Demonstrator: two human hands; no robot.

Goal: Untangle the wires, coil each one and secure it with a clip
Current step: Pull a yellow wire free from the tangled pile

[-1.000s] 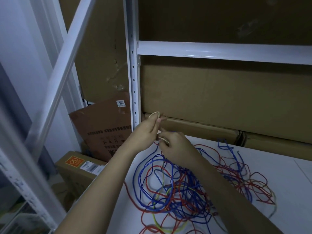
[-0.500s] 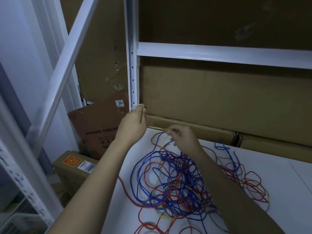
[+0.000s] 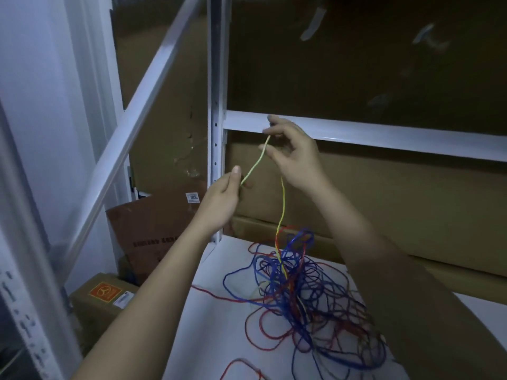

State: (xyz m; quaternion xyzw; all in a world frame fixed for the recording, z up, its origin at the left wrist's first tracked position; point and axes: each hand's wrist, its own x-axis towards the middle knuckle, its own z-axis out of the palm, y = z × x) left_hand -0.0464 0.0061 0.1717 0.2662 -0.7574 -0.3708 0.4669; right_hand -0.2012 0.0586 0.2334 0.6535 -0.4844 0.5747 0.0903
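Both hands have gone way up compared to half a second ago, when they were low, just over the tangle. The right hand (image 3: 295, 157) is now in the upper middle of the frame, right in front of the white shelf rail (image 3: 384, 134), and it pinches the yellow-green wire (image 3: 282, 204) between thumb and fingertips with the other fingers fanned loosely. The left hand (image 3: 222, 200) sits lower and to the left of it, near the white upright post (image 3: 216, 119), fingers curled around the same wire's short end, thumb sticking up. Between the two hands the wire runs as a short slanted stretch.

From the right hand the wire drops straight down into the pile of blue and red wires (image 3: 301, 292) on the white tabletop (image 3: 214, 338), in the lower middle of the frame. Earlier that pile lay flat and spread out; now its middle is pulled up into a peak where the yellow-green wire goes in, and it looks bunched tighter. Pretty dim and blurry down there, so I can't tell how knotted the yellow one is inside.

Cardboard boxes (image 3: 384, 204) fill the background, and a smaller box with an orange label (image 3: 105, 293) sits lower left.
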